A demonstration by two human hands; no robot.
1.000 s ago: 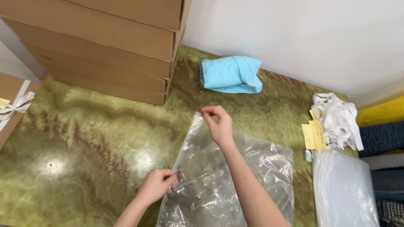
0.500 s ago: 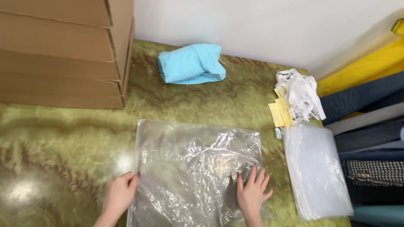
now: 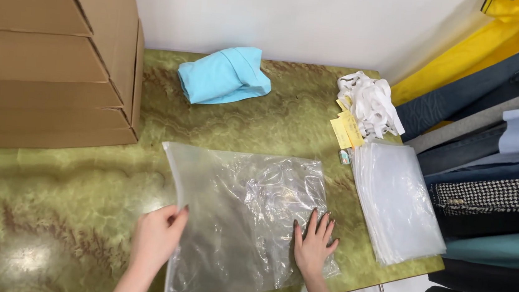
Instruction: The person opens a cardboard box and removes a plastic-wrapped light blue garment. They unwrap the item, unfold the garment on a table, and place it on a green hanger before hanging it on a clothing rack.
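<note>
A clear plastic bag (image 3: 244,213) lies flat on the green marbled table (image 3: 66,210). My left hand (image 3: 156,238) grips the bag's left edge near its lower part, fingers curled over the plastic. My right hand (image 3: 313,248) rests flat, fingers spread, on the bag's lower right corner. A folded light blue garment (image 3: 223,75) lies at the back of the table, apart from both hands.
Stacked cardboard boxes (image 3: 48,58) fill the back left. A pile of clear bags (image 3: 395,202) sits at the right edge, with yellow tags (image 3: 346,130) and white strings (image 3: 369,102) behind it. Folded clothes (image 3: 494,185) are stacked beyond the table's right side.
The view has swung right. The bag was turned and laid flat. My right hand left the bag's top corner and now presses its lower right; my left hand moved onto its left edge.
</note>
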